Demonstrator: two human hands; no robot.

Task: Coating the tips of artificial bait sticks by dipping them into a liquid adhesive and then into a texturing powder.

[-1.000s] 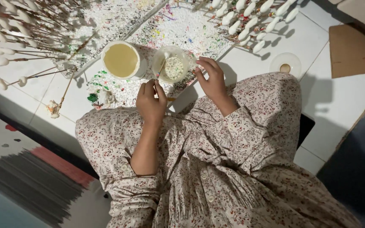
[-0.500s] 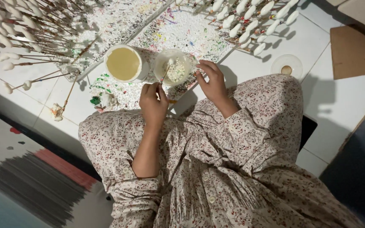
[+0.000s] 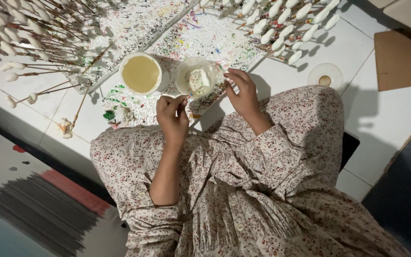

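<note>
Your left hand [image 3: 173, 113] is pinched tight on something tiny, so steady the clear bowl [image 3: 196, 78] with your half-open right hand [image 3: 241, 91].

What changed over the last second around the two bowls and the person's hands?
The left hand lifted slightly toward the clear bowl, its fingertips pinched on something too small to tell. The right hand shifted little, fingers spread beside that bowl's rim. Some of the shift may be the camera's own. The bowl of yellowish liquid, the white-tipped sticks and the paint-speckled sheet stayed put.
</note>
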